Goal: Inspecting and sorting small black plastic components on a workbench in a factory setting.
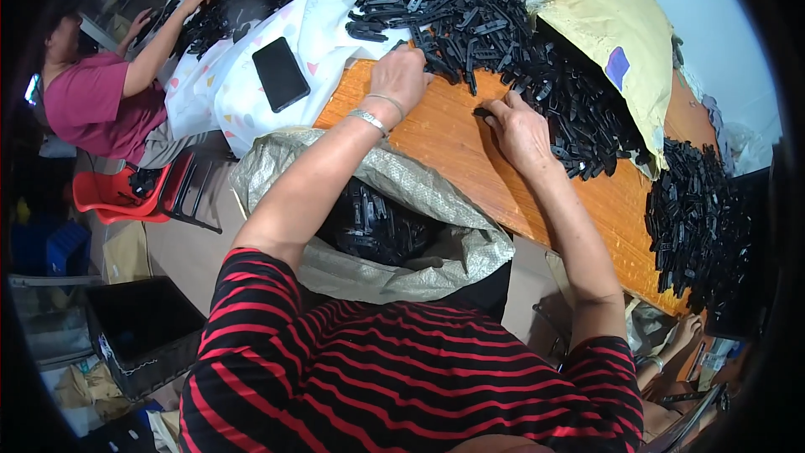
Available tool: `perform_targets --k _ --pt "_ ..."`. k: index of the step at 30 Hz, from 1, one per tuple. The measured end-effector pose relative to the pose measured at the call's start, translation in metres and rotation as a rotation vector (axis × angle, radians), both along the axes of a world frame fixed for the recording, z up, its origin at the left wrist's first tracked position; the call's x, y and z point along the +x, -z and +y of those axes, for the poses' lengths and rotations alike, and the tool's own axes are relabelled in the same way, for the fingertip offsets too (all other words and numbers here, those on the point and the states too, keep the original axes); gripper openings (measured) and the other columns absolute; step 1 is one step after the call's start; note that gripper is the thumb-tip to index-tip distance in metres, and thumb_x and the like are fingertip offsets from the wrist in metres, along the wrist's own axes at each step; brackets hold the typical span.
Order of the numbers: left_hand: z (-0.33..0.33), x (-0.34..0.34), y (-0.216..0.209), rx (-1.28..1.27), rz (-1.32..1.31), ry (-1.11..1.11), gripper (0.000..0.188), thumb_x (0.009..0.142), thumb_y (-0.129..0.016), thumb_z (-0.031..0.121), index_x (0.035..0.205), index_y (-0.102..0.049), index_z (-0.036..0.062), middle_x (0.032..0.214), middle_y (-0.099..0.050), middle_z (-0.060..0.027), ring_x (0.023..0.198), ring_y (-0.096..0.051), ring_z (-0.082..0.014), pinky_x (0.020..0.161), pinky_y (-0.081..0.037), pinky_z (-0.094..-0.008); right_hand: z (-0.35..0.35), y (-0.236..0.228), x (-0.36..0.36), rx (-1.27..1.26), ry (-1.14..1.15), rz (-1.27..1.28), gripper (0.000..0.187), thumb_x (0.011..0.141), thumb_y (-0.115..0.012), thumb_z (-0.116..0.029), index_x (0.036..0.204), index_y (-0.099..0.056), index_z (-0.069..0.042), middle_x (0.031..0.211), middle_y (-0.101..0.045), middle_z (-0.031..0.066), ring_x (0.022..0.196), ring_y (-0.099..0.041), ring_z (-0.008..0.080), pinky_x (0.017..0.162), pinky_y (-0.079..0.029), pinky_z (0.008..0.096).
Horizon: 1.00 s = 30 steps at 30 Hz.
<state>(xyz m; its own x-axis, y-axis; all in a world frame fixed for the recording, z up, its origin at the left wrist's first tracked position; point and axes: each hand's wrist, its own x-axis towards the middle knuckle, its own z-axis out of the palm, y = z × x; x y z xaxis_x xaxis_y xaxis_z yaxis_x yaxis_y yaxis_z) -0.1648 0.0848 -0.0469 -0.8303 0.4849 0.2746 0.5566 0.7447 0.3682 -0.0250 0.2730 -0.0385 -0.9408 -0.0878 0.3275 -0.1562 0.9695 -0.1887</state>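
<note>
A heap of long, narrow black plastic pieces (453, 21) covers the far part of the wooden table (444, 130). My left hand (398, 82), with a bracelet on its wrist, is closed at the near left edge of that heap. Its fingertips are mostly hidden, so what it grips cannot be made out. Farther right and a little nearer, my right hand (520, 130) pinches a small black plastic piece (484, 111) just over the bare wood. Below my arms, an open woven sack (470, 260) at the table's near edge holds more black pieces (373, 222).
A black phone (281, 74) lies on white patterned plastic (235, 88) at left. Beyond it a co-worker (101, 109) handles black parts. A yellowish sack (604, 13) spills pieces; another pile (692, 218) lies right. A red chair (117, 197) and black crate (142, 331) stand lower left.
</note>
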Motion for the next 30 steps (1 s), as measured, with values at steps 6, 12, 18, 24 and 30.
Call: perform_targets --k 6,12,18,24,30 --pt "-0.011 0.003 0.0 0.077 0.06 0.014 0.02 0.076 -0.074 0.017 0.088 -0.064 0.0051 0.087 -0.067 -0.0155 0.084 -0.065 -0.0342 0.073 -0.051 -0.0432 0.0 -0.01 0.01 0.027 -0.085 -0.161 0.021 0.082 -0.067 -0.014 0.1 -0.061 -0.005 0.084 -0.063 0.0178 0.077 -0.064 0.0375 0.064 -0.051 0.0449" --pt "-0.038 0.014 -0.006 0.294 -0.138 0.094 0.019 0.077 -0.072 0.009 0.094 -0.063 0.0035 0.082 -0.068 -0.0123 0.074 -0.067 -0.027 0.067 -0.052 -0.0369 0.01 -0.012 0.01 0.124 -0.092 -0.209 0.022 0.083 -0.068 -0.016 0.095 -0.058 -0.001 0.081 -0.064 0.0211 0.077 -0.064 0.0388 0.066 -0.05 0.0458" --pt "-0.045 0.034 -0.017 0.699 -0.536 0.106 0.018 0.085 -0.065 -0.001 0.103 -0.061 -0.0003 0.089 -0.068 -0.0063 0.074 -0.067 -0.011 0.063 -0.054 -0.0231 -0.021 -0.03 0.011 -0.246 -0.01 0.001 0.017 0.087 -0.064 -0.01 0.1 -0.059 0.0 0.081 -0.064 0.0211 0.075 -0.064 0.0384 0.066 -0.05 0.0425" --pt "-0.043 0.056 -0.035 0.836 -0.726 0.208 0.021 0.086 -0.061 -0.006 0.107 -0.059 -0.0029 0.091 -0.068 -0.008 0.079 -0.068 -0.0122 0.066 -0.055 -0.021 -0.056 -0.051 0.003 -0.441 -0.132 0.207 0.02 0.085 -0.067 -0.002 0.105 -0.063 0.001 0.088 -0.065 0.0133 0.072 -0.066 0.0229 0.06 -0.051 0.028" --pt "-0.044 0.072 -0.052 0.837 -0.732 0.25 0.026 0.085 -0.06 -0.007 0.111 -0.058 -0.0054 0.096 -0.066 -0.0096 0.08 -0.068 -0.0139 0.068 -0.056 -0.0228 -0.069 -0.056 0.001 -0.377 -0.198 0.273 0.021 0.082 -0.069 -0.004 0.104 -0.068 -0.002 0.097 -0.065 0.0109 0.078 -0.067 0.0259 0.066 -0.054 0.0325"
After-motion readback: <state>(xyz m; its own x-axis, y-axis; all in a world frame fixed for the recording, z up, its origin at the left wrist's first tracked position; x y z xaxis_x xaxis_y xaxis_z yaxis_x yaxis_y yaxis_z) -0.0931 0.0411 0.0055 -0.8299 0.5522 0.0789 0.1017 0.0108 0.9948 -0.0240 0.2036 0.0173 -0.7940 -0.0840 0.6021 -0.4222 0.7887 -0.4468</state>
